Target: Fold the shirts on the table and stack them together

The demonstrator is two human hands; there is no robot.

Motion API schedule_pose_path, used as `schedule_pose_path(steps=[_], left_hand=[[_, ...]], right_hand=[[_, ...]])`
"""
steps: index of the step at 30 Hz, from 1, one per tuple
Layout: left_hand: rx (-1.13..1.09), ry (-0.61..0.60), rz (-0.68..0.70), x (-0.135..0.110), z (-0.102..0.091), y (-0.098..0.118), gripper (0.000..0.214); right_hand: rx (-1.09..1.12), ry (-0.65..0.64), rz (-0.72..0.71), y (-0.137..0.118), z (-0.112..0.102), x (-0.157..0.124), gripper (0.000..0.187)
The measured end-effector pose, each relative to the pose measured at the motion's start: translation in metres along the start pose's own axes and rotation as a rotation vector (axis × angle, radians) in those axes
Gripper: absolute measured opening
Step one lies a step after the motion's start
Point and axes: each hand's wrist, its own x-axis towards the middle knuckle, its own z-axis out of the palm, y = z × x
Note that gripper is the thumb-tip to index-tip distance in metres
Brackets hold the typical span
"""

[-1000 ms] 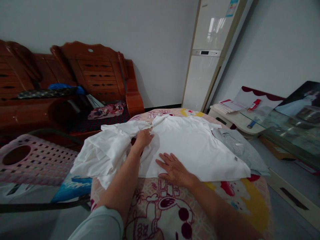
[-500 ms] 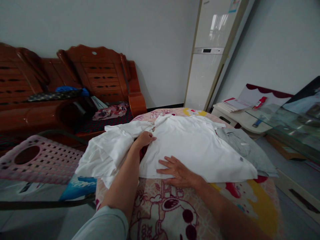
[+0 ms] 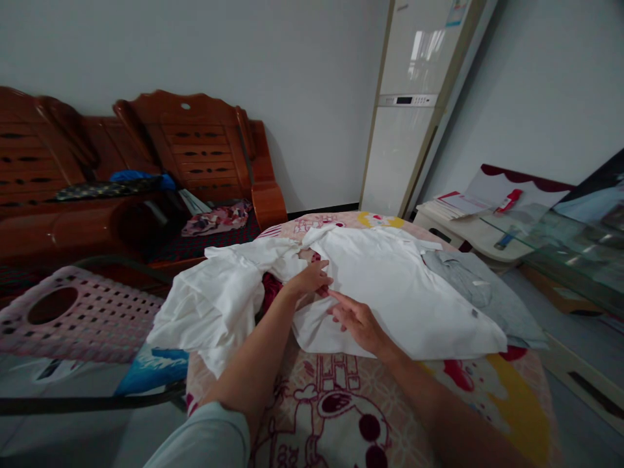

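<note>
- A home's living room is shown.
- The wall is lined with carved, varnished wooden seats point(image 3: 195, 153), and a patterned cloth point(image 3: 214, 219) is laid on one.
- The corner is filled by a tall air conditioner point(image 3: 397, 146).
- The rounded worktop point(image 3: 336, 416) is covered in cartoon-printed fabric.
- A woven pink chair point(image 3: 104, 318) is placed at the left.

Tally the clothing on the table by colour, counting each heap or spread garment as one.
White: 2 (crumpled heap, spread garment)
Grey: 1 (grey clothing at the right)
Total: 3
How many pieces the heap holds can't be told.
</note>
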Motion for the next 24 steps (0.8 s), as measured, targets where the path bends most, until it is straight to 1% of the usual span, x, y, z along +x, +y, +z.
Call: schedule_pose_path(steps=[2, 5, 10, 13, 14, 16, 18, 19, 22, 24], left_hand=[[0.052, -0.038, 0.004, 0.005, 0.014, -0.005, 0.043], [0.110, -0.070, -0.001, 0.010, 0.026, -0.011, 0.044], [0.000, -0.084, -0.130, 0.007, 0.029, -0.012, 0.058], [-0.068, -0.061, -0.148, 0.010, 0.027, -0.013, 0.058], [-0.112, -0.041, -0.140, 0.012, 0.026, -0.013, 0.054], [-0.228, 0.019, -0.097, 0.019, 0.022, -0.014, 0.036], [-0.362, 0.128, -0.020, 0.030, 0.016, -0.013, 0.016], [-0.419, 0.184, 0.018, 0.036, 0.013, -0.012, 0.011], [-0.497, 0.300, 0.076, 0.058, 0.003, -0.009, 0.011], [-0.417, 0.367, 0.121, 0.074, -0.002, -0.008, 0.018]], right_hand=[[-0.064, 0.000, 0.004, 0.000, -0.004, 0.002, 0.051], [-0.156, -0.024, -0.017, -0.003, -0.006, 0.005, 0.043], [-0.354, -0.084, -0.020, -0.004, 0.000, 0.014, 0.030], [-0.465, -0.086, -0.028, -0.002, 0.003, 0.018, 0.022], [-0.481, -0.078, -0.029, -0.002, 0.004, 0.018, 0.021], [-0.482, -0.055, -0.028, -0.003, 0.004, 0.019, 0.020], [-0.480, -0.051, -0.022, -0.005, 0.004, 0.019, 0.020], [-0.485, -0.052, -0.016, -0.006, 0.004, 0.019, 0.020], [-0.502, -0.049, -0.011, -0.005, 0.004, 0.019, 0.016], [-0.464, -0.023, -0.006, -0.002, 0.004, 0.019, 0.016]])
